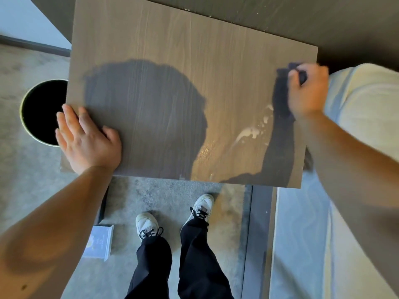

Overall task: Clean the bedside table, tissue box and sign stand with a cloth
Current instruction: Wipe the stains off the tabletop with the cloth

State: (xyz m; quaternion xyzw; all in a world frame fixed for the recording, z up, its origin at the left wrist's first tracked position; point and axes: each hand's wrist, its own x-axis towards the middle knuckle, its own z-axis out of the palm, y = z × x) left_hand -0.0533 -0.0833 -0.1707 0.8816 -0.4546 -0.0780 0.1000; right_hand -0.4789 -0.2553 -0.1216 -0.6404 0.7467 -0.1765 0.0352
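Observation:
The bedside table [172, 50] has a brown wood-grain top and fills the upper middle of the head view. My left hand [86, 137] lies flat on its near left corner, fingers spread. My right hand [308, 89] is at the table's right edge, closed on a dark cloth [301, 73] that shows only between the fingers. A wet, shiny streak [248, 134] glistens on the top near the right front. A clear sign stand [99, 242] with a pale card lies on the floor at lower left. No tissue box is in view.
A round black bin [41, 113] stands on the carpet left of the table. A bed with a pale cover [367, 108] runs along the right side. My legs in black trousers and white shoes [149, 225] stand on the grey carpet in front of the table.

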